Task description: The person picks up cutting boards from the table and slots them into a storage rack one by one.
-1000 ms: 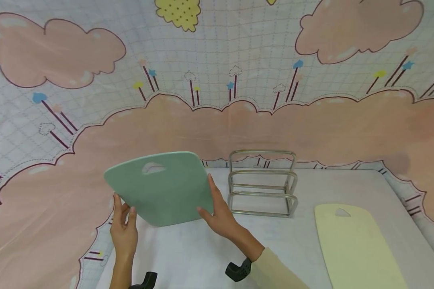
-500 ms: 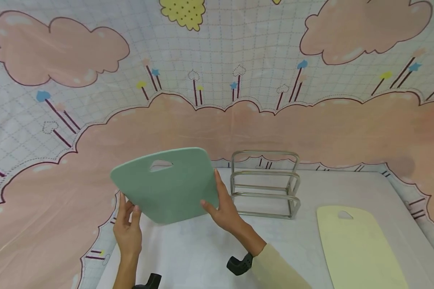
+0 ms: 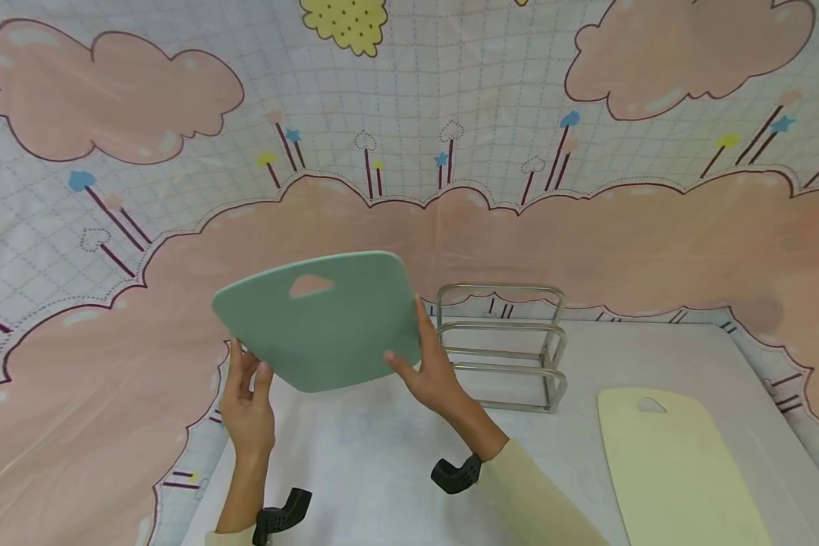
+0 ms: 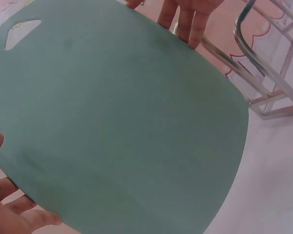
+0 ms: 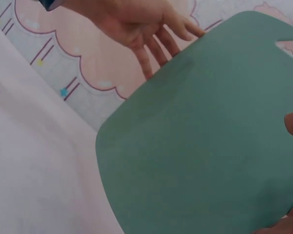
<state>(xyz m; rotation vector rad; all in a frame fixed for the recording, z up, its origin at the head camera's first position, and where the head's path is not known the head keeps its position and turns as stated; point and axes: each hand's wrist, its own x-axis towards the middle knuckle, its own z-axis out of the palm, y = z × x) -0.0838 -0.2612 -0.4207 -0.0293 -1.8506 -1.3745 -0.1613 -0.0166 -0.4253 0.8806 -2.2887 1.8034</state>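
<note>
A green cutting board (image 3: 321, 326) with a handle slot near its upper edge is held up above the table, tilted. My left hand (image 3: 249, 406) holds its lower left edge; in the left wrist view the fingers (image 4: 22, 204) reach behind that edge. On the opposite side, my right hand (image 3: 433, 375) grips the right edge, thumb across the face and fingers along the border. The right wrist view shows the board (image 5: 200, 126) filling much of the frame. To the right stands a metal wire rack (image 3: 498, 368) with several upright loops, nothing in its slots.
A pale yellow cutting board (image 3: 676, 462) lies flat on the white table (image 3: 375, 470) at the right. Behind the table hangs a printed cloth (image 3: 355, 235) with clouds. Black wrist cameras (image 3: 456, 475) sit on both wrists.
Both hands have raised the green cutting board and shifted it slightly right, closer to the rack's left side in view. The rack and the yellow board stay put.
</note>
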